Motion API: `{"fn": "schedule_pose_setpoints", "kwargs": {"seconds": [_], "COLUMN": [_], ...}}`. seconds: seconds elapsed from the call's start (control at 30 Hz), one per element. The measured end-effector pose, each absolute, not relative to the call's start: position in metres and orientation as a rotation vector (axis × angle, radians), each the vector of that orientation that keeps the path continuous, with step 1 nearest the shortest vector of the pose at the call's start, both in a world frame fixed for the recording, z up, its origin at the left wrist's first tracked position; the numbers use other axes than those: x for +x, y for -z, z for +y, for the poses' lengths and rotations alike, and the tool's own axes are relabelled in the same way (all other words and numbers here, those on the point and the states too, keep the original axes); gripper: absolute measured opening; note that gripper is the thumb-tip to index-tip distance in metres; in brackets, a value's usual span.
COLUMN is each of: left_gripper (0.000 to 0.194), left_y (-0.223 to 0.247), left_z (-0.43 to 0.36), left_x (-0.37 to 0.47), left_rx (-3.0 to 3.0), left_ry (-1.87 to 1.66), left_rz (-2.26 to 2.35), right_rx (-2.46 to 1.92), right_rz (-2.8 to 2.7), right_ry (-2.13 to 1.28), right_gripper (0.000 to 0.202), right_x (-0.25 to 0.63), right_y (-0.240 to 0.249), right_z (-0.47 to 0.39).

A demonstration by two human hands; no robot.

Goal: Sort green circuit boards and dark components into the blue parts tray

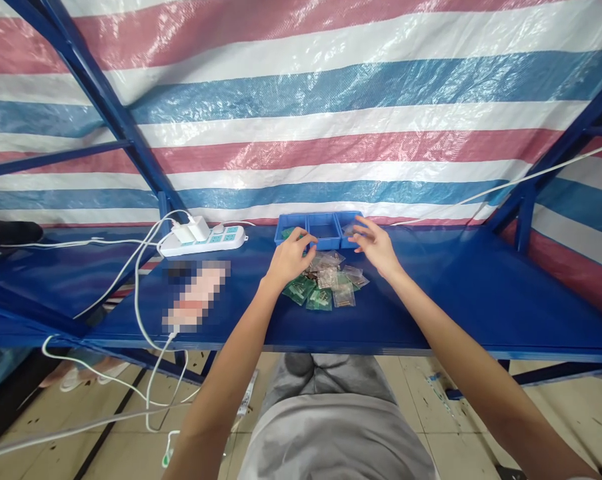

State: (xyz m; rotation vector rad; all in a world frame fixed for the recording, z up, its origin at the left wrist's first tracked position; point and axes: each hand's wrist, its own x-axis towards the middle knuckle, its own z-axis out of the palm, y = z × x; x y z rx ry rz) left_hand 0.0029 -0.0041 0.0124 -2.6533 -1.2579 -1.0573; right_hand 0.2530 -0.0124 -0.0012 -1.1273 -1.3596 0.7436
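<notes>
My left hand (295,255) is over the left edge of a pile of small plastic packets (328,278), its fingers curved with a gap between thumb and fingertips. I see nothing held in it. Some packets are clear with small metal-looking parts, others green. Just behind the pile stands a blue three-compartment tray (323,241). Green packets show in its left compartment, partly hidden by my left hand. Beside the right compartment is my right hand (377,248), fingers spread and apart. A clear packet (351,231) appears in that compartment, near my fingertips; whether they touch it, I cannot tell.
To the left, a white power strip (205,241) with plugged-in chargers lies on the blue table (455,293). White cables (137,280) loop over the table's left side. A blurred-out object (198,295) lies in front of the strip. Blue frame posts and a striped sheet stand behind.
</notes>
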Motion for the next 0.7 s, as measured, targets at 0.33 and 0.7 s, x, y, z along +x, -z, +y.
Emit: {"fn": "schedule_pose_setpoints", "kwargs": {"seconds": [0.33,0.7], "left_gripper": [0.023,0.026], "left_y": [-0.011,-0.007], "left_z": [-0.001,-0.004], "left_x": [0.005,0.007], "left_rx": [-2.773,-2.866], "left_ry": [1.103,0.872], "left_rz": [-1.282,-1.351], "right_rx": [-1.343,-1.399], "right_rz": [-1.983,-2.135], "right_ry": [-0.517,-0.532], "right_gripper": [0.015,0.013], "right_x": [0.242,0.234], "right_y": [0.006,0.007], "right_z": [-0.028,-0.032]}}
